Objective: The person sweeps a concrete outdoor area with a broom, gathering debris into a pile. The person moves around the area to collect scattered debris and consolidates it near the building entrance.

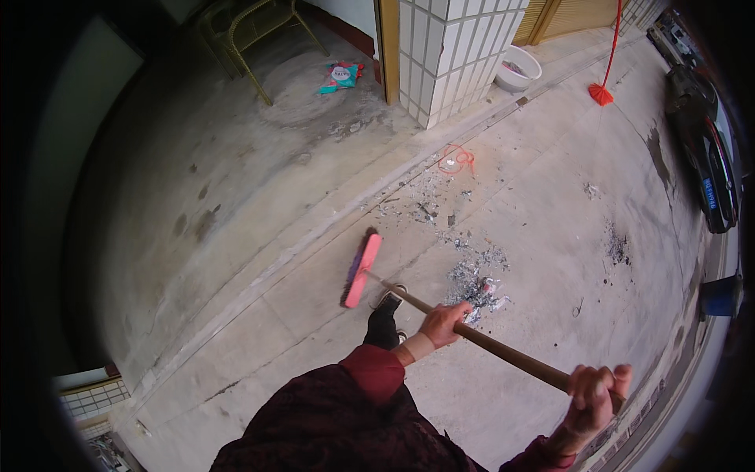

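Note:
A push broom with a pink head (364,270) and dark purple bristles is at the concrete pavement, left of my shoe (389,296). Its brown handle (513,354) slants down to the right across the view. My left hand (443,324) grips the handle partway along. Near its upper end, my right hand (593,396) is wrapped around the same handle. Beyond my left hand lies a pile of shredded foil-like litter (479,289). More scraps (427,211) are scattered towards the step, with a tangled orange-red strip (457,159) among them.
A low concrete step (283,253) runs diagonally past a white-tiled pillar (439,65). Beside the pillar stands a white basin (518,69). A red broom (601,94) is farther off. A dark car (699,147) and a blue bucket (718,297) are at right; a chair (253,47) is indoors.

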Demonstrator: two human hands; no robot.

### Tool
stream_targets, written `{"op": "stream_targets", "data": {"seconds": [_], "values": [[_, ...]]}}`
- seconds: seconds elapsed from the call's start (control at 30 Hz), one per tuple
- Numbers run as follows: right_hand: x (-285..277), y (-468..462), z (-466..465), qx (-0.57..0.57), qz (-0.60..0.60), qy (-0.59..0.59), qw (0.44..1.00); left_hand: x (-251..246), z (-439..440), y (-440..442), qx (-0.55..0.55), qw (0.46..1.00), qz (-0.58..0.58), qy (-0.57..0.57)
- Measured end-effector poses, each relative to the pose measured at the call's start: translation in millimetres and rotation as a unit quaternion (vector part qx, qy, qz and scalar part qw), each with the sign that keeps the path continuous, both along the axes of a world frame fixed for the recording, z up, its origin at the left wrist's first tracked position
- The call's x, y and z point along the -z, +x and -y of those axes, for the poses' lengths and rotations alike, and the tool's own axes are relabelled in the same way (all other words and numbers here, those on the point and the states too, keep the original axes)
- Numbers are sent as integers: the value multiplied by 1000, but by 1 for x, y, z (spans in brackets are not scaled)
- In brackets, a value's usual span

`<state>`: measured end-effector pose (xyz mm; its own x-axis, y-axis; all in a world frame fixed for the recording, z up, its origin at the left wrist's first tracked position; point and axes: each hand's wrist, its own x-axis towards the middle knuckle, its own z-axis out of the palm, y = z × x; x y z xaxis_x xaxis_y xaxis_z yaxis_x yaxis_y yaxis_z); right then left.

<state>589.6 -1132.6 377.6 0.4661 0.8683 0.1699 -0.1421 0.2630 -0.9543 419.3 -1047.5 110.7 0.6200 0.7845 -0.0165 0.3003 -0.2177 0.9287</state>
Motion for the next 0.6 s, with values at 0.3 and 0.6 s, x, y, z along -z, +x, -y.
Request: {"op": "stream_targets", "data": {"seconds": [0.3,0.6], "values": [[142,-126,-158,-284,-179,-212,918,97,-30,-217,-220,938,-253,-86],[161,-86,-233,-137,-221,-187,947,135,-113,-158,-190,958,-201,-80]]}}
